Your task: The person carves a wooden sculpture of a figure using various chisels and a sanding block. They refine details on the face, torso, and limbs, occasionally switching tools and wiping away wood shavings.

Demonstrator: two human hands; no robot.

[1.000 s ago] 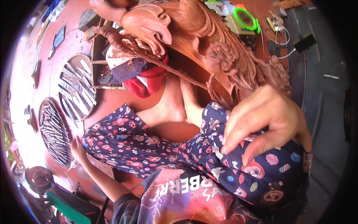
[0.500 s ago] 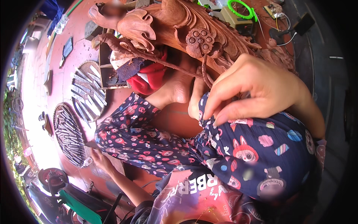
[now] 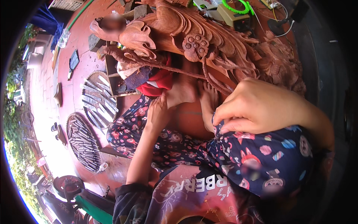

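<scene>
I sit on the red floor with my legs folded, in dark patterned trousers (image 3: 164, 140). My left hand (image 3: 158, 112) lies on my left shin just behind the bare foot (image 3: 182, 91), fingers loosely apart and holding nothing. My right hand (image 3: 257, 108) sits on my raised right knee (image 3: 268, 156), its fingers curled and pinching the trouser fabric. A large reddish wooden carving (image 3: 209, 41) with scrolls and a lotus pod stands right in front of my feet. A red cloth (image 3: 156, 84) is bunched under its left part.
Two round trays of several metal chisels (image 3: 97, 99) (image 3: 82, 143) lie on the floor to my left. A box-shaped device (image 3: 235, 18) with a green ring (image 3: 236, 6) and cables sits behind the carving. A green machine with a wheel (image 3: 69, 186) stands at the lower left.
My left hand has come up from the floor beside the chisel trays and now rests on my shin. My right hand's fingers have curled in on the knee.
</scene>
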